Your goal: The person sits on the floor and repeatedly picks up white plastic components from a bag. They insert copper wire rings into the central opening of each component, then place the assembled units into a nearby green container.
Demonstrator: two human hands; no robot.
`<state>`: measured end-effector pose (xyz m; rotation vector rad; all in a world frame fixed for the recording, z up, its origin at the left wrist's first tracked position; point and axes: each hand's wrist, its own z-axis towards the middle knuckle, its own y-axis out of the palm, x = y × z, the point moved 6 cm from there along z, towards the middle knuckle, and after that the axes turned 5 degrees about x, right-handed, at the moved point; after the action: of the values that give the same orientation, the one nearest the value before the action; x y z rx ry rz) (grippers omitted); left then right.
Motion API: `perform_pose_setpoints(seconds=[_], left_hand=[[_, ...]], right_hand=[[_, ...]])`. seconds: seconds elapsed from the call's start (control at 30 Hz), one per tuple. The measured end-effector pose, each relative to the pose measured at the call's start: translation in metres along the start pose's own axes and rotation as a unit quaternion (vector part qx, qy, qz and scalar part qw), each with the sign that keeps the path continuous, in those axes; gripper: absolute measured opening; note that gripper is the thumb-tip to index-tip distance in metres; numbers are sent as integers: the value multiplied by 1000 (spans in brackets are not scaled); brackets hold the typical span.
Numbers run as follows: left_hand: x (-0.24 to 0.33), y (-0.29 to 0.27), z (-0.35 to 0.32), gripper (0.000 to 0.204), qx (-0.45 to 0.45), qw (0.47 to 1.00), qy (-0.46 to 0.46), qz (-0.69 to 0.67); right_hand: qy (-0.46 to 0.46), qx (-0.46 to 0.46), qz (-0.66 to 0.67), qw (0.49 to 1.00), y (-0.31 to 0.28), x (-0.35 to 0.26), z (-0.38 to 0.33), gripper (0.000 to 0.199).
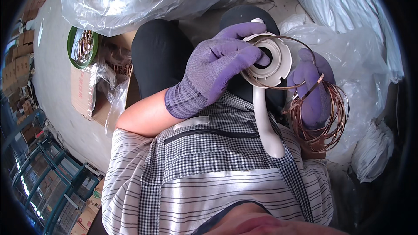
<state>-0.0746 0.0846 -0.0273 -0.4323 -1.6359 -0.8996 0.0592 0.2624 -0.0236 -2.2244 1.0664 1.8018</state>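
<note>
My left hand [213,65], in a purple knitted glove, grips a white plastic part over my lap. This white plastic part [284,58] has a round, stepped head with a dark centre hole and a long curved handle [266,124] pointing toward me. The left thumb or a finger reaches into the hole. In my right hand [314,98], also gloved, is a bundle of thin copper-coloured metal rings [337,126], hanging round the fingers. One larger ring [300,41] from that side lies over the round head; whether it is seated there I cannot tell.
Clear plastic sheeting [161,0] lies ahead, with more plastic bags [348,56] at right. A green round tub [70,50] with copper-coloured rings stands on an opened cardboard box [82,89] at left. Teal metal racks [52,165] and stacked cartons [17,67] are farther left.
</note>
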Motion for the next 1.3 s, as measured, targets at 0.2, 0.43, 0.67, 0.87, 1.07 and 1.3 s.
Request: perform_pose_setpoints(seconds=[0.2,0.43,0.67,0.87,1.07,1.3], left_hand=[[18,9,0,38,31,990,86,108],[15,0,1,30,113,944,177,253],[11,1,2,33,105,924,231,287],[4,-5,8,27,147,927,221,265],[10,-4,11,27,110,927,212,288],[10,-4,16,26,97,923,227,294]], right_hand=[[-137,1,-221,966,38,-20,0,29],[-289,-59,-423,857,35,-20,9,36],[-187,-174,-127,958,30,-9,36,26],[-325,-16,-385,864,37,-12,29,35],[-282,-71,-454,842,27,-9,29,58],[-152,-86,-413,894,22,-6,33,47]])
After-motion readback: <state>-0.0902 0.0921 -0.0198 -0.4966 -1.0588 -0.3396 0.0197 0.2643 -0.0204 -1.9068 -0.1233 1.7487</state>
